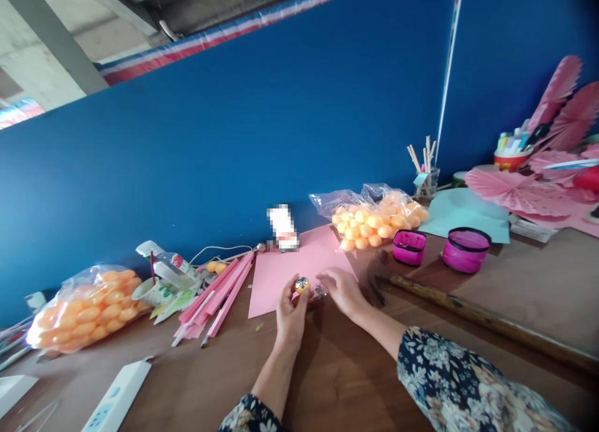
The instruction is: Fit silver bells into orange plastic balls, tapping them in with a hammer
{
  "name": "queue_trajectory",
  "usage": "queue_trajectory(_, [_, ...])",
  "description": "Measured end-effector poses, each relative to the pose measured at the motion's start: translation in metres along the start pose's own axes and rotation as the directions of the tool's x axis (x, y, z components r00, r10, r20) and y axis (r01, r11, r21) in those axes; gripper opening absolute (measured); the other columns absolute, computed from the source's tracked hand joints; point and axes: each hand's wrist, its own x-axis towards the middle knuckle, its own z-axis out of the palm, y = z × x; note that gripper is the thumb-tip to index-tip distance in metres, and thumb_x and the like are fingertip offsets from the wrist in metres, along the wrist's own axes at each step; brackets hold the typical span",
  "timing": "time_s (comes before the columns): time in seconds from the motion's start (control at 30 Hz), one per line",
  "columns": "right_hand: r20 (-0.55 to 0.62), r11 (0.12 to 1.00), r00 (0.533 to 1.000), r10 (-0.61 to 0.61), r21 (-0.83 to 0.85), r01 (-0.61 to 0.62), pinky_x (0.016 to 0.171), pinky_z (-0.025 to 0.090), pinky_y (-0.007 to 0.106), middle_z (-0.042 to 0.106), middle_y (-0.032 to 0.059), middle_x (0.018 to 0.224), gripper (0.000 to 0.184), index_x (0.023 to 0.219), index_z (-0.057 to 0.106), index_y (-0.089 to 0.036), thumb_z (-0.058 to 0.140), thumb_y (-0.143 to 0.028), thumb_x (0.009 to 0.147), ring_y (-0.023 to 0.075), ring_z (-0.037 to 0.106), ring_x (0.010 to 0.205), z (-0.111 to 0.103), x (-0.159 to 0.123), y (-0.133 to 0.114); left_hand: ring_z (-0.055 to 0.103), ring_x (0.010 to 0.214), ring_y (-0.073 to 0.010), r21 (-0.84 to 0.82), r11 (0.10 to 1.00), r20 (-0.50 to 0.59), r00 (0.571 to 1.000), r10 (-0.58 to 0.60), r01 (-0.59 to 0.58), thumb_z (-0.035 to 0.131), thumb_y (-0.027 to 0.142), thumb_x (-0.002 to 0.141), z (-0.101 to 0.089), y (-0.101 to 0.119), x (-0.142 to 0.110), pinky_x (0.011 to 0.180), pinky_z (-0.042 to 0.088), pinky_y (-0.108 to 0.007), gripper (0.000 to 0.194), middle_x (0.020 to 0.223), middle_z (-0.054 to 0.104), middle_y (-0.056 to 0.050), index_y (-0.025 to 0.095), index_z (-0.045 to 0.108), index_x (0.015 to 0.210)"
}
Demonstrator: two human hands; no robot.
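Note:
Between the thumb and fingers of my left hand (pixel 290 310) sits a small round shiny ball (pixel 302 285), silvery on top and gold-yellow below. My right hand (pixel 344 289) is close beside it on the right, its fingers bent and pinched around a small silvery piece (pixel 321 290) whose kind is too small to make out. Both hands are over the near edge of a pink paper sheet (pixel 271 288) on the brown table. Dark floral sleeves cover both forearms.
Bags of orange balls lie at left (pixel 88 313) and back right (pixel 362 226). Pink paper strips (pixel 224 288) lie left of the sheet. A hammer (pixel 435 298) and two magenta round containers (pixel 465 251) are at right. A power strip (pixel 116 397) lies front left.

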Motion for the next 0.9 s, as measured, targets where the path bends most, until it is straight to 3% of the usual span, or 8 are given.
queue_trajectory(0.13, [-0.006, 1.000, 1.000, 0.014, -0.003, -0.014, 0.075, 0.043, 0.028, 0.066, 0.0042, 0.087, 0.015, 0.085, 0.063, -0.020, 0.050, -0.020, 0.079, 0.0169, 0.060, 0.081, 0.0009, 0.0001, 0.0010, 0.063, 0.081, -0.0162, 0.012, 1.000, 0.003, 1.000, 0.007, -0.007, 0.062, 0.034, 0.071, 0.0007, 0.0014, -0.0008, 0.076, 0.051, -0.032, 0.054, 0.097, 0.061, -0.006, 0.020, 0.044, 0.120])
queue_trajectory(0.5, [0.024, 0.999, 0.999, 0.040, -0.026, -0.040, 0.064, 0.040, 0.025, 0.064, 0.0026, 0.076, 0.014, 0.072, 0.057, -0.019, 0.047, -0.024, 0.080, 0.0154, 0.057, 0.069, -0.0038, -0.0001, -0.0072, 0.062, 0.083, -0.0171, -0.055, 0.998, 0.026, 1.000, 0.013, -0.011, 0.058, 0.035, 0.074, -0.0004, -0.0026, -0.0004, 0.076, 0.051, -0.035, 0.052, 0.103, 0.056, -0.006, 0.024, 0.040, 0.122])
queue_trajectory(0.67, [0.039, 0.999, 0.998, 0.045, -0.027, -0.044, 0.062, 0.039, 0.024, 0.064, 0.0018, 0.074, 0.015, 0.072, 0.056, -0.020, 0.046, -0.026, 0.081, 0.0150, 0.057, 0.067, -0.0044, -0.0004, -0.0083, 0.061, 0.086, -0.0174, -0.033, 0.999, 0.036, 0.999, 0.035, -0.034, 0.059, 0.034, 0.074, -0.0003, -0.0016, -0.0005, 0.080, 0.050, -0.035, 0.049, 0.112, 0.053, -0.007, 0.024, 0.043, 0.119])
queue_trajectory(0.9, [0.047, 0.998, 0.998, 0.046, -0.055, -0.043, 0.062, 0.039, 0.024, 0.063, 0.0015, 0.075, 0.009, 0.075, 0.055, -0.020, 0.047, -0.023, 0.079, 0.0149, 0.056, 0.068, -0.0023, -0.0013, -0.0047, 0.061, 0.088, -0.0190, -0.089, 0.996, 0.055, 0.998, 0.021, -0.016, 0.057, 0.035, 0.075, 0.0013, 0.0007, -0.0021, 0.079, 0.051, -0.038, 0.052, 0.109, 0.053, -0.007, 0.024, 0.039, 0.122])
